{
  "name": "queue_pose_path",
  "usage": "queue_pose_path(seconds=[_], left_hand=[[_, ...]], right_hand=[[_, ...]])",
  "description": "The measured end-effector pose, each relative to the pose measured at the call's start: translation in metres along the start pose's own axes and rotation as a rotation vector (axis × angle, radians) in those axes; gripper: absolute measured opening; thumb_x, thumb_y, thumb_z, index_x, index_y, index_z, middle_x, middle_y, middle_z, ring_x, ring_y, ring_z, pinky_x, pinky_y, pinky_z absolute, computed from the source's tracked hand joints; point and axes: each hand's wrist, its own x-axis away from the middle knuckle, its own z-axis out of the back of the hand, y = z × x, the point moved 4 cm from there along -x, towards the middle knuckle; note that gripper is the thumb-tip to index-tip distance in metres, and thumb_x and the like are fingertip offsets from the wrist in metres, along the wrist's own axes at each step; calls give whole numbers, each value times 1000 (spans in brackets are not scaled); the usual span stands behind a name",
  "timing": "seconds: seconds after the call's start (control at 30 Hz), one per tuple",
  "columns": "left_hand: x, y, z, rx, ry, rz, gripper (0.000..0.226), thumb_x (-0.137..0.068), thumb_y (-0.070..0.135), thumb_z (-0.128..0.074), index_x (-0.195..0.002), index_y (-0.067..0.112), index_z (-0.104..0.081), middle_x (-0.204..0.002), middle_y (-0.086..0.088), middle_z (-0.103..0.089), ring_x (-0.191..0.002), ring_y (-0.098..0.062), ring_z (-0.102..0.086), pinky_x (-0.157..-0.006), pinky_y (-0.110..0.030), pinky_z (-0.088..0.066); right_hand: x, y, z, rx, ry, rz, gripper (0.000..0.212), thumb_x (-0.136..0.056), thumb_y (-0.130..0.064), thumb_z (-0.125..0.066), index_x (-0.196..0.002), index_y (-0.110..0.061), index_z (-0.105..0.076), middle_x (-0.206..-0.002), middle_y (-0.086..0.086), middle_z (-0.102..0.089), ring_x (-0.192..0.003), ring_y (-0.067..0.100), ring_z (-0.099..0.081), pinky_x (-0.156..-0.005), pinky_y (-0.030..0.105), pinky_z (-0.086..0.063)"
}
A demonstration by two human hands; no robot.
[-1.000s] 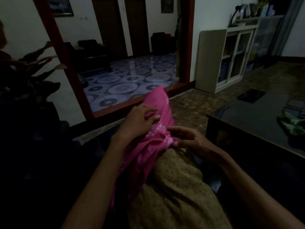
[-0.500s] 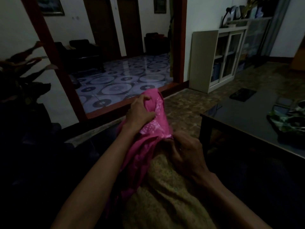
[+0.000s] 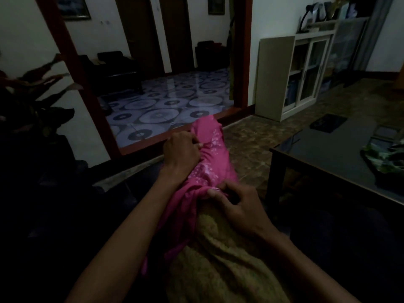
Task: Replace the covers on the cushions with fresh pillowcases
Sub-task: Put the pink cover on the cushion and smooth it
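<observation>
A cushion in an olive-gold patterned cover (image 3: 220, 263) lies lengthwise on my lap, its far end wrapped in a pink pillowcase (image 3: 213, 154) with white print. My left hand (image 3: 180, 150) grips bunched pink fabric on the left side near the far end. My right hand (image 3: 237, 206) pinches the gathered pink edge where it meets the olive cover. A loose strip of pink cloth hangs down on the left of the cushion.
A dark glass-topped coffee table (image 3: 328, 154) stands to the right, with green patterned cloth (image 3: 387, 158) on it. A white glass-door cabinet (image 3: 295, 75) is beyond. A plant (image 3: 32, 97) sits at left. A doorway opens onto a circle-patterned tiled floor (image 3: 168, 106).
My right hand turned palm-down and took hold of the pink edge, drawing it slightly toward me. My left hand curled tighter on the fabric higher up.
</observation>
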Motion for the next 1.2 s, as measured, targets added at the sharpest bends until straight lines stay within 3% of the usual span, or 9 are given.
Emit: queue_pose_path(seconds=[0.1, 0.23, 0.33, 0.47, 0.67, 0.8, 0.9, 1.03, 1.2], left_hand=[[9, 5, 9, -3, -69, 15, 12, -89, 28, -71, -94, 20, -79, -94, 0, -75, -92, -19, -69, -82, -35, -54], [23, 1, 12, 51, -171, 23, 10, -87, 32, -74, -92, 25, -78, -93, 3, -75, -89, -16, -68, -85, -36, -55], [30, -13, 12, 168, -214, 43, 6, -85, 28, -77, -91, 30, -76, -92, 12, -73, -90, -7, -68, -87, -29, -55], [38, -2, 25, 236, -203, -81, 22, -80, 18, -81, -92, 35, -72, -101, 14, -57, -98, -1, -56, -81, -3, -40], [66, 39, 28, 166, -699, -156, 38, -68, 59, -83, -98, 37, -75, -110, 23, -63, -101, 5, -57, -84, -20, -48], [71, 49, 24, 54, -676, -186, 14, -81, 41, -80, -87, 29, -74, -88, 15, -66, -82, 0, -61, -66, -18, -47], [77, 56, 22, 111, -776, -149, 16, -86, 41, -72, -83, 26, -71, -72, 17, -66, -69, 4, -61, -63, -20, -48], [93, 66, 18, 105, -982, -241, 16, -96, 28, -66, -85, 17, -70, -61, 18, -62, -57, 9, -55, -54, -14, -39], [84, 57, 25, 241, -1002, -190, 6, -97, 26, -64, -100, 26, -69, -84, 18, -67, -71, 11, -59, -66, -6, -43]], right_hand=[[-13, 7, 3, -197, -96, -155, 37, -88, -49, -71, -79, -13, -71, -72, -3, -68, -67, 9, -63, -63, 20, -49], [-41, 24, 14, -691, -57, -433, 33, -85, -42, -73, -88, -10, -65, -73, 6, -63, -52, 11, -57, -47, 20, -45], [-59, 35, 22, -528, 57, -425, 16, -89, -26, -74, -93, -13, -65, -83, 6, -68, -51, 11, -59, -47, 20, -47], [-66, 50, 12, -194, 45, -326, 11, -85, -25, -80, -89, -18, -72, -84, 0, -74, -66, 3, -64, -65, 19, -50], [-71, 60, 20, -161, -49, -376, 9, -92, -18, -72, -84, -20, -73, -81, 7, -75, -70, 12, -67, -61, 26, -52], [-81, 53, 32, -37, -151, -420, 14, -93, -19, -72, -95, -6, -75, -85, 15, -73, -68, 16, -64, -55, 22, -51], [-98, 54, 41, 66, -14, -381, 13, -90, -31, -76, -95, -19, -74, -88, 2, -73, -73, 13, -65, -66, 31, -54], [-103, 60, 38, 48, 125, -418, 62, -72, -51, -87, -123, -25, -64, -109, -8, -64, -96, 10, -65, -81, 36, -59], [-103, 63, 32, 163, 160, -365, 25, -84, -25, -82, -107, -17, -76, -91, 2, -75, -78, 13, -70, -77, 34, -59]])
